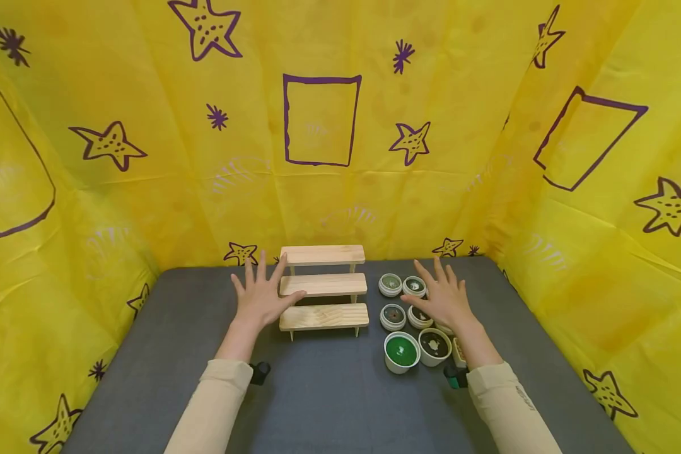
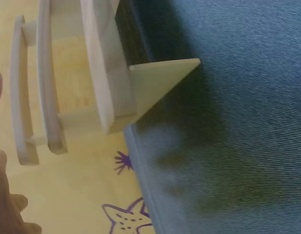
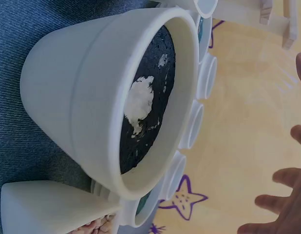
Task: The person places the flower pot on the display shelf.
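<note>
My left hand is spread with fingers straight at the left end of a three-step wooden display stand, its thumb overlapping the steps in the head view. In the left wrist view, the stand fills the upper left, with a few fingertips at the left edge. My right hand, fingers also spread, hovers over a group of small white pots. Nearest it in front are a cup with green content and a cup with dark content and a white patch. That dark-filled cup looms large in the right wrist view.
Several smaller lidless pots stand in rows behind the two cups, right of the stand. A small white container with pinkish pieces sits beside the dark-filled cup. Yellow cloth with purple drawings walls the grey table at the back and sides.
</note>
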### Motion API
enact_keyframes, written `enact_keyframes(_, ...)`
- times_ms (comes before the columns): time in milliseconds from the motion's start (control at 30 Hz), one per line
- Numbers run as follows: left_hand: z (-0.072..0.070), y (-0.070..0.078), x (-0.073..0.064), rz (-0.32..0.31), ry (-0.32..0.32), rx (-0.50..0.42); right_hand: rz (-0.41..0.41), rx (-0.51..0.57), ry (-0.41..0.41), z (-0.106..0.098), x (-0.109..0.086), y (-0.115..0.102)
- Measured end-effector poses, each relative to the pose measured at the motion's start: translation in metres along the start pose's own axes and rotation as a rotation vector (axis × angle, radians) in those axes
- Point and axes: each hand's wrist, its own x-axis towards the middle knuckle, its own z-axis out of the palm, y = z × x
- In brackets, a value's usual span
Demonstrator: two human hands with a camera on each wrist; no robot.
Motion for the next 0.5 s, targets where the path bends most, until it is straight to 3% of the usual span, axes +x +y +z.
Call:
enact_keyframes(233,0.012,-0.015,-0.007,0.025,0.002,-0.102,0.027,0.044,-0.051,-0.005,-0.008,0.012)
enact_keyframes(500,0.032,-0.033,-0.024,0.024,-0.04,-0.382,0.033,0.156,-0.117,-0.02,-0.028,0.035)
